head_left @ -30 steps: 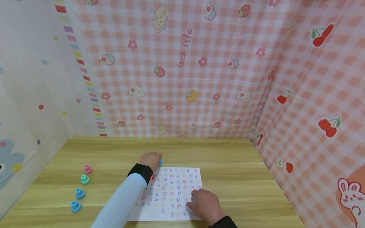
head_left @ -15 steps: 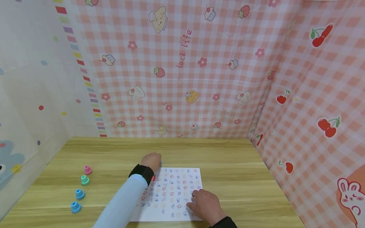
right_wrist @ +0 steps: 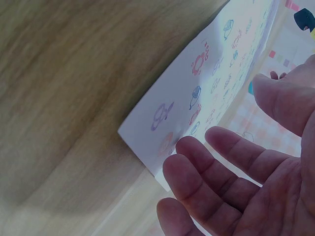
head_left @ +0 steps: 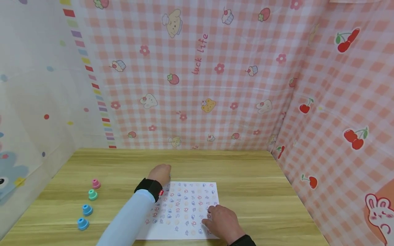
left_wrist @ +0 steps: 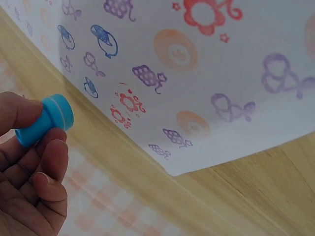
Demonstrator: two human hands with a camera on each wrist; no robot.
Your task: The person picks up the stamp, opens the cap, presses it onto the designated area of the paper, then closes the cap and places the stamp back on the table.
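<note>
Between thumb and fingers, my left hand (head_left: 159,174) pinches a small blue stamp (left_wrist: 45,119) just off the far left corner of a white sheet of paper (head_left: 172,234). The stamp is hidden behind the hand in the head view; the left wrist view shows it held above the table. Rows of stamped flowers, grapes, cherries and other small prints in red, purple, blue and orange cover the paper. My right hand (head_left: 224,222) lies at the sheet's near right part, its fingers (right_wrist: 183,182) loosely bent and holding nothing.
Along the table's left side stand a pink stamp (head_left: 96,183), a green stamp (head_left: 92,194) and two blue ones, the nearest blue stamp (head_left: 82,223) lowest. Wood-grain table (head_left: 261,191) surrounds the paper. A checked cloth (head_left: 191,85) hangs behind and on the right.
My left hand has shifted slightly left with the blue stamp, which showed beside the fingers before and is now hidden in the head view. The right hand has stayed in place.
</note>
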